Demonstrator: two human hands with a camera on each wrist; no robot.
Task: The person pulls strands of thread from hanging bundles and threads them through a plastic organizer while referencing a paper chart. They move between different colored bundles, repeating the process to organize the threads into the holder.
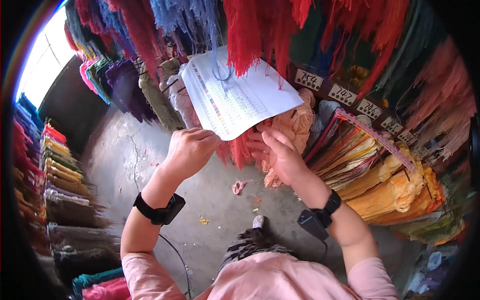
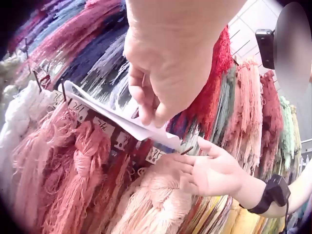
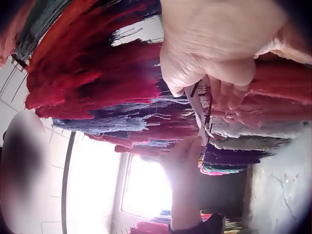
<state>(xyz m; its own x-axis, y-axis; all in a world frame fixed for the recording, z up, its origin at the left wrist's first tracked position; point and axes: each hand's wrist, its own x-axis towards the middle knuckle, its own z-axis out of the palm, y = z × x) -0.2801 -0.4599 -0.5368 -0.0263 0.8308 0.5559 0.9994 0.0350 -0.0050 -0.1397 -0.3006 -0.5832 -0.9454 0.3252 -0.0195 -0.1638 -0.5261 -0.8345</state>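
A white printed sheet (image 1: 250, 107), with a table and a strip of coloured squares, lies slanted in front of the hanging yarn. My left hand (image 1: 192, 150) pinches its near left corner between thumb and fingers; the left wrist view shows this grip on the sheet (image 2: 117, 117) from above. By the near right edge is my right hand (image 1: 280, 154), palm turned up and fingers loosely spread, holding nothing. Peach yarn skeins (image 1: 295, 122) hang just behind that hand. Red yarn (image 1: 245, 40) and pale blue strands (image 1: 215, 65) dangle over the sheet's far part.
Numbered white labels (image 1: 342, 94) line a dark rail at the right. Below it hang orange-yellow skeins (image 1: 400, 192) and a bundle of mixed threads (image 1: 345, 145). More yarn racks (image 1: 62, 165) stand at the left. Yarn scraps (image 1: 239, 187) lie on the concrete floor (image 1: 117, 150).
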